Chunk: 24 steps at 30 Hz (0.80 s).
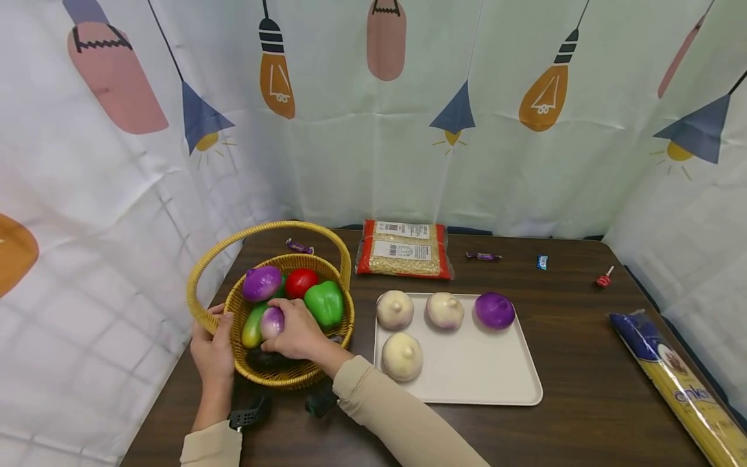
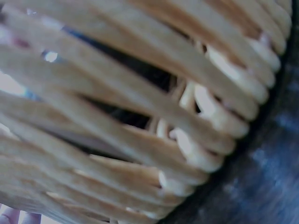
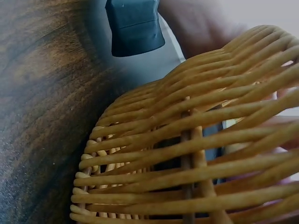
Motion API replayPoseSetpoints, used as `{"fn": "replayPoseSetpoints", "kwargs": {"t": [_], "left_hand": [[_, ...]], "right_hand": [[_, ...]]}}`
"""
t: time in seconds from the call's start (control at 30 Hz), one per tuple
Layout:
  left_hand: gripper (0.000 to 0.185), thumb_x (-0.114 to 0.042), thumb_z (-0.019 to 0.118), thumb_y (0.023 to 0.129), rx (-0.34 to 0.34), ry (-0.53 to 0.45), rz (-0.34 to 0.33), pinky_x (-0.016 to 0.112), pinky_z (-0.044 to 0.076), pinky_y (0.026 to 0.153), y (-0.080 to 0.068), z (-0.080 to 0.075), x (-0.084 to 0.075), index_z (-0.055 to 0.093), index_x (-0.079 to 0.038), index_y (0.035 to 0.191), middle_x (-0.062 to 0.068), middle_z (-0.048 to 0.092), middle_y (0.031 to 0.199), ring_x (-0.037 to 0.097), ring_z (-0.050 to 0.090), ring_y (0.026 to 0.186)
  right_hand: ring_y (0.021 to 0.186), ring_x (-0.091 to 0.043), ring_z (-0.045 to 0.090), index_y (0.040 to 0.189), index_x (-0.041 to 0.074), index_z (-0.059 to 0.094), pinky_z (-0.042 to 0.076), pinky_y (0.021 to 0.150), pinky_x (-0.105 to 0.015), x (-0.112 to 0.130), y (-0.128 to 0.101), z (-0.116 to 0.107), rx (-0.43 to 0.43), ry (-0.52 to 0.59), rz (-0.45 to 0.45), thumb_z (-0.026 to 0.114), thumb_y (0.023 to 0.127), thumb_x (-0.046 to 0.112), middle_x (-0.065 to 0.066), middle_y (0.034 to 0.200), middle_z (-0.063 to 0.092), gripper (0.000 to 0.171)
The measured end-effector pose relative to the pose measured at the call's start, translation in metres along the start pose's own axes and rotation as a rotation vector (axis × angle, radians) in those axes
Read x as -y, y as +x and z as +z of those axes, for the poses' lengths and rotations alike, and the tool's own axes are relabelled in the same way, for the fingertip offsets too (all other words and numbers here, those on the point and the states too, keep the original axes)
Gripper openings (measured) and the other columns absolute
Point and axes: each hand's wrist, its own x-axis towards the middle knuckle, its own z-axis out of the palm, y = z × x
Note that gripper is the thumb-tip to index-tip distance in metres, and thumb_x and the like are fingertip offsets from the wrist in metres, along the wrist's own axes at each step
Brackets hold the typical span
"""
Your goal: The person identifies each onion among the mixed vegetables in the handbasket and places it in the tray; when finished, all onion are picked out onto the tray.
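A woven yellow basket (image 1: 294, 383) with an arched handle stands at the left of the table. My left hand (image 1: 213, 353) holds its left side by the foot of the handle. Inside the basket, my right hand (image 1: 299, 329) grips a purple-and-white turnip (image 1: 272, 323). Around it lie a purple vegetable (image 1: 262, 283), a red tomato-like one (image 1: 302, 283), a green bell pepper (image 1: 324, 303), a green-yellow long one (image 1: 252, 327) and a dark one (image 1: 265, 359), partly hidden. Both wrist views show mostly basket weave (image 2: 140, 93) (image 3: 187, 140), hiding the fingers' hold.
Right of the basket, a white tray (image 1: 478, 370) bears three whitish turnips (image 1: 402, 357) and a purple one (image 1: 495, 311). Behind it lies a bag of grain (image 1: 404, 250). Wrapped candies (image 1: 483, 256), a lollipop (image 1: 604, 279) and a pasta pack (image 1: 677, 383) lie farther right.
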Motion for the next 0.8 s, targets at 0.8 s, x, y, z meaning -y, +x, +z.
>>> {"fn": "replayPoseSetpoints", "kwargs": {"t": [0.8], "left_hand": [[0.036,-0.015,0.064,0.094,-0.012,0.027,-0.008,0.016,0.039,0.071,0.001,0.000,0.003,0.059,0.005,0.123,-0.009,0.056,0.084,0.009,0.052,0.082]], "right_hand": [[0.108,-0.009,0.051,0.148,0.027,0.038,0.047,0.090,-0.027,-0.008,-0.064,-0.064,-0.118,0.253,-0.180,0.079,0.075,0.049,0.001,0.135,0.039,0.085]]}}
